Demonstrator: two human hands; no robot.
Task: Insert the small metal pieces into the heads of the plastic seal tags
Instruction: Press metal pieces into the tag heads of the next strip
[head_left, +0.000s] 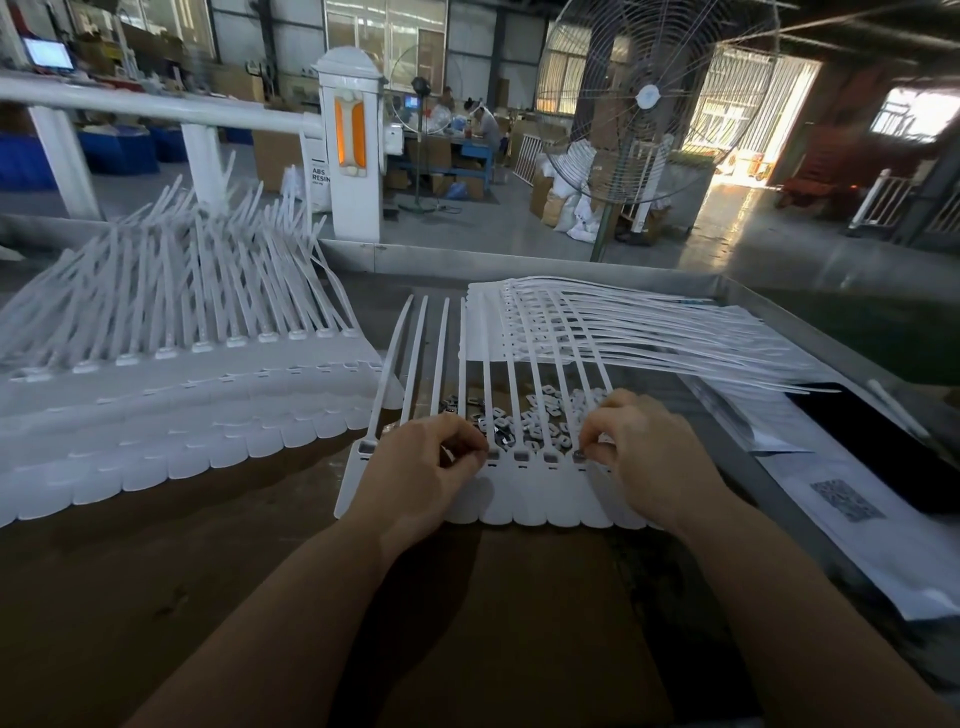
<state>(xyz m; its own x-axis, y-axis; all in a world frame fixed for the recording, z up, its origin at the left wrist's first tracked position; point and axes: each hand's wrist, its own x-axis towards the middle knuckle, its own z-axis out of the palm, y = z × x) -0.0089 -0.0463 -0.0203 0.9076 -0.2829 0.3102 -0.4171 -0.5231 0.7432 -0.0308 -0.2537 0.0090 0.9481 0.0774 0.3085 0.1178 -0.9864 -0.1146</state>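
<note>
A strip of joined seal tags (519, 499) lies flat on the table (156, 597), its row of heads just beyond both sets of knuckles and its straps running away from the person. A loose heap of small metal pieces (540, 415) sits under those straps, just past the fingertips of both hands.

To do this step well, each piece should be squared to the slot before it is pushed, seated flat rather than cocked on one edge, and pressed until it sits level in the head. Working along the row from both ends toward the middle would keep the hands out of each other's way.

The right hand (644, 467) has its fingers curled in tight, and its fingertips (589, 451) pinch a metal piece at a head near that end of the strip. The left hand (421, 467) is likewise curled, fingertips drawn close together over a head toward the left end; it seems to pinch a piece there, though the piece itself is too small to make out. The leftmost head (367, 448), just outside the left hand, looks unfilled.
</note>
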